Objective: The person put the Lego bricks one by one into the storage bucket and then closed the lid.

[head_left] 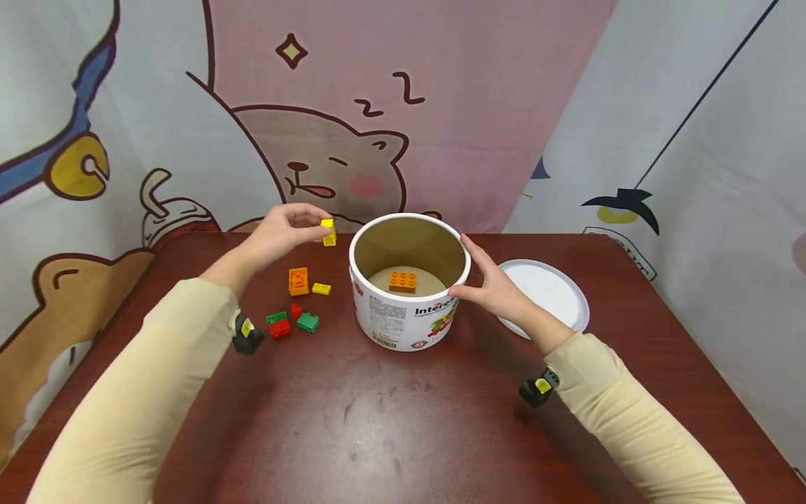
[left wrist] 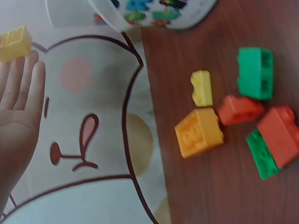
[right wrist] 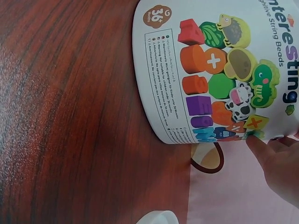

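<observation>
My left hand point(head_left: 283, 229) pinches a yellow toy brick point(head_left: 328, 232) between thumb and fingertips, raised just left of the white bucket point(head_left: 393, 322). In the left wrist view the same brick point(left wrist: 16, 43) sits at the fingertips, the thumb hidden. Upright and without its lid, the bucket has one orange brick point(head_left: 402, 282) on its floor. My right hand point(head_left: 494, 285) holds the bucket's right side near the rim, thumb toward the front and fingers farther back. Only part of that hand point(right wrist: 275, 163) shows in the right wrist view, against the printed wall.
Left of the bucket lie an orange brick point(head_left: 299, 281), a small yellow brick point(head_left: 322, 288), a green brick point(head_left: 308, 322) and a few red and green ones point(head_left: 279, 328). A round white lid point(head_left: 548, 294) lies at the right. A printed curtain point(head_left: 491, 105) hangs behind the table.
</observation>
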Motion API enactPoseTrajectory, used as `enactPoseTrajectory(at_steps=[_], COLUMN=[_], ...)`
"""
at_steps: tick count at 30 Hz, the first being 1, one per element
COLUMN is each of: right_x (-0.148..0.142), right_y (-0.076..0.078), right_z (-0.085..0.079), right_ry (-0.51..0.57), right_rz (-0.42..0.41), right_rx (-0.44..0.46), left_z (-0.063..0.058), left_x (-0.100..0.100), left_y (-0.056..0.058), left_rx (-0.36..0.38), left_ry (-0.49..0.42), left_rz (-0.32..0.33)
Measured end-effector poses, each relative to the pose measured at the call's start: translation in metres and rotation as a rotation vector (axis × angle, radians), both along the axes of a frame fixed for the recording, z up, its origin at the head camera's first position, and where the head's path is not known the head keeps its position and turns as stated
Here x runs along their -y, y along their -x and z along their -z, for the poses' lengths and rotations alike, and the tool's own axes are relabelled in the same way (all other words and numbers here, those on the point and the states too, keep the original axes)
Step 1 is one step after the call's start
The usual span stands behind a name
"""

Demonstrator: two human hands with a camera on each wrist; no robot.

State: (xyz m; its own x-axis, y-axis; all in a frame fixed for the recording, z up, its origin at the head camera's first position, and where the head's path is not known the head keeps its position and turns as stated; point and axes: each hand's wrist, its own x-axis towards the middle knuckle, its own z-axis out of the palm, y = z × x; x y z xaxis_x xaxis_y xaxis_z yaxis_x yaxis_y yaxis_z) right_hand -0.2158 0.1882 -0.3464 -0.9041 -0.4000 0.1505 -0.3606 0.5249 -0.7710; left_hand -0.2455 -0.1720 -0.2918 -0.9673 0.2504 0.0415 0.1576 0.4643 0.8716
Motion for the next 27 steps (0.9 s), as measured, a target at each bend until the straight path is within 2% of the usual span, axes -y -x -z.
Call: enactPoseTrajectory(at_steps=[6, 13, 19, 24, 27], right_x=[0.000, 0.000, 0.000, -0.001, -0.001], right_y=[0.000, 0.000, 0.000, 0.000, 0.000], right_z=[0.000, 0.000, 0.001, 0.002, 0.002], right_ry=[0.002, 0.004, -0.005, -0.008, -0.006], right_rz=[0.006, 0.006, 0.008, 0.010, 0.009], right_rx=[0.005, 0.003, -0.004, -0.008, -0.011], left_z=[-0.012, -0.019, -0.021, -0.019, -0.018], left_x=[-0.021, -0.046, -0.061, -0.065, -0.064], left_y=[0.001, 0.002, 0.002, 0.002, 0.002], left_rx=[-0.024, -0.046, -0.028, -0.007, -0.021], left_ry=[-0.040, -0.031, -0.008, -0.044, -0.057], left_rz=[0.062, 0.140, 0.201, 0.260, 0.252])
